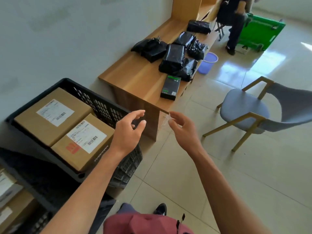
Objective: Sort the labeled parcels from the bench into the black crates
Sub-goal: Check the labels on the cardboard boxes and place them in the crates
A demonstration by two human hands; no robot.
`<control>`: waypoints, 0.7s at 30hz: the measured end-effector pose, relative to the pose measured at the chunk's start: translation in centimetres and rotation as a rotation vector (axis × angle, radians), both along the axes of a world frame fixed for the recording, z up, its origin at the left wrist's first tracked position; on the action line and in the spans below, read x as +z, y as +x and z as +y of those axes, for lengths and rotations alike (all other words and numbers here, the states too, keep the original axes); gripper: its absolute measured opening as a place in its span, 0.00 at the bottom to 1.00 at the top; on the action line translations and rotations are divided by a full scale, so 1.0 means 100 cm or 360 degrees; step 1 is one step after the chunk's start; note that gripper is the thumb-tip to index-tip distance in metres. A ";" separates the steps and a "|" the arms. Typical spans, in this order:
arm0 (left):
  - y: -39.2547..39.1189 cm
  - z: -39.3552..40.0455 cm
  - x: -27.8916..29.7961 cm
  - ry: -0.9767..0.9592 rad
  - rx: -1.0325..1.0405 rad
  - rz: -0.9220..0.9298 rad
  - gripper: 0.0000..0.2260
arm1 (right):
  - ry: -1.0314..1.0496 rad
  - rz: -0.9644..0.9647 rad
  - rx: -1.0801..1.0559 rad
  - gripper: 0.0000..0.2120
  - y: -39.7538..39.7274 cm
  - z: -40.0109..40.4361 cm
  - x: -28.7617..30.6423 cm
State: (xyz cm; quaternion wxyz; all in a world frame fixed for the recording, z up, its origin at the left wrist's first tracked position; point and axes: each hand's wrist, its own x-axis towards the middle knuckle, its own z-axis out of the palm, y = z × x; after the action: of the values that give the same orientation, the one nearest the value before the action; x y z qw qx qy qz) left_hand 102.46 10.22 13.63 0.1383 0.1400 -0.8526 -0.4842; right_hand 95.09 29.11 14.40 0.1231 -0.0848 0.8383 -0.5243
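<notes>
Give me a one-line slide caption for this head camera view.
Both hands, left and right, hover empty between the crate holding two labeled boxes and the parcel-strewn bench.

Crate (103, 105): we see black lattice
Boxes (50, 115): brown, white labels
Desk (135, 76): light woodgrain
Parcels (173, 58): glossy black
Bin (207, 63): lilac

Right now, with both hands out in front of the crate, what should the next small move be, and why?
Probably reach the right hand forward to the small black box at the bench's near end. Both hands look free of parcels, though something thin and clear may sit at the right fingertips. The left hand hovers open beside the crate, which already holds two labeled cardboard boxes, while black-wrapped parcels wait farther along.
</notes>
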 end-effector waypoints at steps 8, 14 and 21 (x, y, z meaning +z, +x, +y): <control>-0.072 0.012 -0.013 0.0030 -0.0107 -0.0091 0.16 | 0.0019 -0.0039 -0.0089 0.19 -0.052 0.024 -0.009; -0.149 0.006 -0.021 0.0107 -0.0144 -0.0068 0.16 | 0.0085 -0.0049 -0.0120 0.19 -0.124 0.022 -0.014; -0.225 -0.013 -0.028 0.0092 -0.0174 -0.0111 0.16 | 0.0088 -0.0097 -0.0159 0.19 -0.200 0.006 -0.023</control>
State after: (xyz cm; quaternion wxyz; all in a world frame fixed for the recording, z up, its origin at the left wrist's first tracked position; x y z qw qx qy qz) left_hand 79.97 8.97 10.80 0.0779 0.1138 -0.8489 -0.5102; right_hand 75.08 29.71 12.10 0.1246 -0.0234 0.8515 -0.5089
